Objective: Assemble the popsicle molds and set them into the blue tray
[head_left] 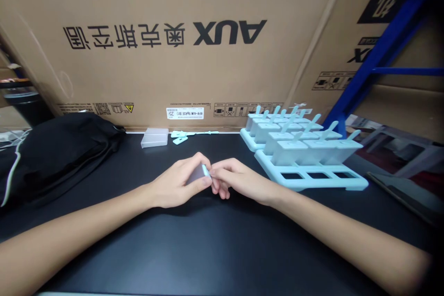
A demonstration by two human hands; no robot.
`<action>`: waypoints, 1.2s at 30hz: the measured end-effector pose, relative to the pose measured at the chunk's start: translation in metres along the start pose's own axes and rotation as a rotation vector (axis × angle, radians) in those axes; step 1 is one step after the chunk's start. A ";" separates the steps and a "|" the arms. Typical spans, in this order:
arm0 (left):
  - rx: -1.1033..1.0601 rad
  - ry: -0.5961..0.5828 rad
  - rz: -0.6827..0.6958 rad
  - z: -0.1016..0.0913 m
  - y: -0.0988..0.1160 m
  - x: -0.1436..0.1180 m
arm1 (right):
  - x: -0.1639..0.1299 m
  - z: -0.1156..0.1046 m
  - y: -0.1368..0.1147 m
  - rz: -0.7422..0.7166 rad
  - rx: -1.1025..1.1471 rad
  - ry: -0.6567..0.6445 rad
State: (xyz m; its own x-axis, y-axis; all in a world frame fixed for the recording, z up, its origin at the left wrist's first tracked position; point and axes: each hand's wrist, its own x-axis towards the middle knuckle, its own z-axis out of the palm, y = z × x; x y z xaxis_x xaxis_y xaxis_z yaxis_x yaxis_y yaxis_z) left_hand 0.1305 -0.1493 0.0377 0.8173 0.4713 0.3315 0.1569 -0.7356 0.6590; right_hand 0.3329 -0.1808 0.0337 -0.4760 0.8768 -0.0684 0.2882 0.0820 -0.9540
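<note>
Small translucent plastic mould cup pinched between left hand and right hand, pale blue ice-pop mould trays right, black cloth far left, forearms converging over black table.

small mould cup: mostly hidden by hands | black cloth: cut off left
</note>
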 end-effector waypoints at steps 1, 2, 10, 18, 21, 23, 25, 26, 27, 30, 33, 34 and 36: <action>0.031 0.008 -0.021 0.000 0.001 0.000 | 0.002 -0.002 0.003 -0.010 -0.055 0.019; 0.067 0.015 -0.043 0.000 0.002 0.000 | 0.007 -0.004 0.006 -0.023 -0.137 0.066; 0.243 0.027 -0.065 0.003 0.000 -0.002 | 0.091 -0.031 0.023 -0.094 -1.140 0.545; 0.233 0.012 -0.058 0.002 0.002 0.000 | 0.121 -0.043 0.032 0.021 -1.262 0.623; 0.230 0.016 -0.047 0.000 0.002 -0.001 | 0.117 -0.041 0.032 0.024 -1.291 0.611; 0.226 0.013 -0.049 0.000 0.000 -0.003 | 0.115 -0.039 0.030 0.025 -1.298 0.610; 0.234 0.013 -0.058 0.000 -0.003 -0.005 | 0.109 -0.034 0.029 0.029 -1.299 0.615; 0.243 0.009 -0.062 0.000 -0.004 -0.006 | 0.103 -0.031 0.028 0.031 -1.299 0.615; 0.253 0.005 -0.058 0.000 -0.006 -0.007 | 0.096 -0.028 0.028 0.032 -1.298 0.612; 0.266 -0.001 -0.025 0.002 -0.010 -0.008 | 0.066 -0.017 0.026 0.001 -1.307 0.572; 0.264 0.025 -0.009 0.005 -0.011 -0.009 | 0.030 -0.009 0.024 -0.079 -1.262 0.486; 0.264 0.029 -0.012 0.005 -0.011 -0.009 | 0.020 -0.007 0.024 -0.107 -1.216 0.447; 0.255 0.031 -0.025 0.006 -0.011 -0.008 | 0.007 -0.007 0.022 -0.143 -1.108 0.379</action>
State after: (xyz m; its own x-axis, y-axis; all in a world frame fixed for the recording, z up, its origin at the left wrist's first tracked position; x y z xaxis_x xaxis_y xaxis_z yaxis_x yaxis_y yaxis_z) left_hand 0.1252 -0.1480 0.0242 0.7945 0.5028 0.3406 0.3150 -0.8207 0.4767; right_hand 0.3417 -0.1698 0.0140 -0.3393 0.8956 0.2877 0.9053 0.3940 -0.1587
